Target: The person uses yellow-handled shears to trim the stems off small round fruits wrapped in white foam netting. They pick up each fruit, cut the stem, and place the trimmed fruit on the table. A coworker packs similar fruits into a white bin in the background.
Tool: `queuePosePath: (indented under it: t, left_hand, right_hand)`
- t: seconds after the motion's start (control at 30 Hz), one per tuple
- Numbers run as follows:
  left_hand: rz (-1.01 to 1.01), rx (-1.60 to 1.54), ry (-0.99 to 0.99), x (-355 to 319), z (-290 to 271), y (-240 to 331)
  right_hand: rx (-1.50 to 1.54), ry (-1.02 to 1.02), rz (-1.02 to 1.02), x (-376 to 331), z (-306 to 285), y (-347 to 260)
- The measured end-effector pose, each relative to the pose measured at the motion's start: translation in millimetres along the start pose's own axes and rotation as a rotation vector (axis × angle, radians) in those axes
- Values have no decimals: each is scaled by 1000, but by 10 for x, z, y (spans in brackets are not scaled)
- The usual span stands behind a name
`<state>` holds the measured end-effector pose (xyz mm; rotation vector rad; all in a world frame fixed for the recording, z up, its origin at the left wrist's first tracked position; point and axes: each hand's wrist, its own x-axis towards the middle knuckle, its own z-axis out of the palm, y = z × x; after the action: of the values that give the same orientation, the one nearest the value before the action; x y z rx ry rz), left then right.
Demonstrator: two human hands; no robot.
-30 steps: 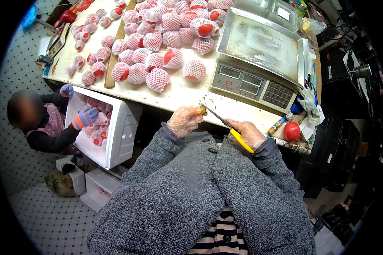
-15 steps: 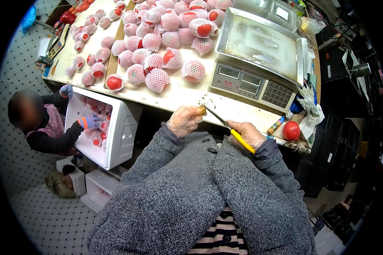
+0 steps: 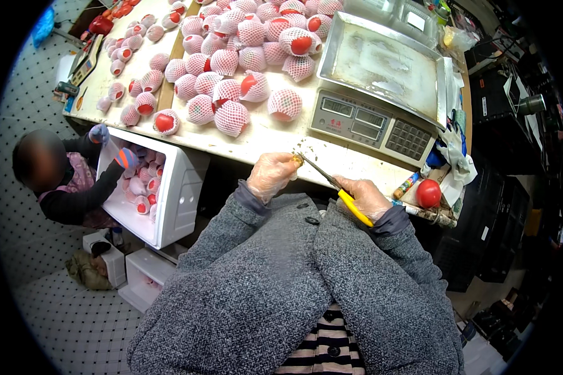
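My left hand (image 3: 271, 177), in a clear plastic glove, pinches a small yellowish-brown piece (image 3: 298, 160) between thumb and fingertips. Its kind is too small to make out. Gloved the same way, my right hand (image 3: 365, 197) is closed around a yellow-handled tool (image 3: 355, 209) with a long, thin dark metal shaft. The shaft slants up and left, and its tip meets the small piece. Dark crumbs (image 3: 306, 150) lie scattered on the table (image 3: 263, 140) just beyond. Both hands are at the table's near edge.
Many red fruits in foam nets (image 3: 231, 119) cover the table's left and middle. A scale (image 3: 372, 122) with a metal tray stands right, near a bare red fruit (image 3: 428, 193). At left, a person in striped gloves (image 3: 127, 158) reaches into a white foam box (image 3: 181, 187) of netted fruits.
My hands stay almost in place, with the tool tip still against the small piece. More crumbs show on the table edge. The other person's gloved hand has drawn back toward the box's far rim.
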<state>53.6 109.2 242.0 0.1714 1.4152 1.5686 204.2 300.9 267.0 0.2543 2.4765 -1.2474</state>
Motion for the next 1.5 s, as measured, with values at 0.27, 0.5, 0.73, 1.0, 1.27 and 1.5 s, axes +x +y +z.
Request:
queuePosePath:
  t: [0.27, 0.5, 0.73, 1.0, 1.27, 1.5]
  left_hand:
    - [56, 93, 6, -28, 65, 69]
    - [85, 142, -3, -39, 65, 81]
    - [181, 183, 7, 51, 5, -81]
    - [211, 251, 20, 62, 1, -124]
    - [242, 330, 66, 83, 13, -131]
    - [290, 603, 100, 65, 42, -94]
  right_hand:
    - [-176, 117, -74, -7, 44, 18]
    - [-42, -18, 27, 11, -16, -9]
    - [-200, 128, -99, 16, 68, 49]
    - [-67, -2, 16, 38, 20, 95]
    - [-223, 51, -25, 28, 29, 32]
    - [-60, -85, 38, 52, -9, 180]
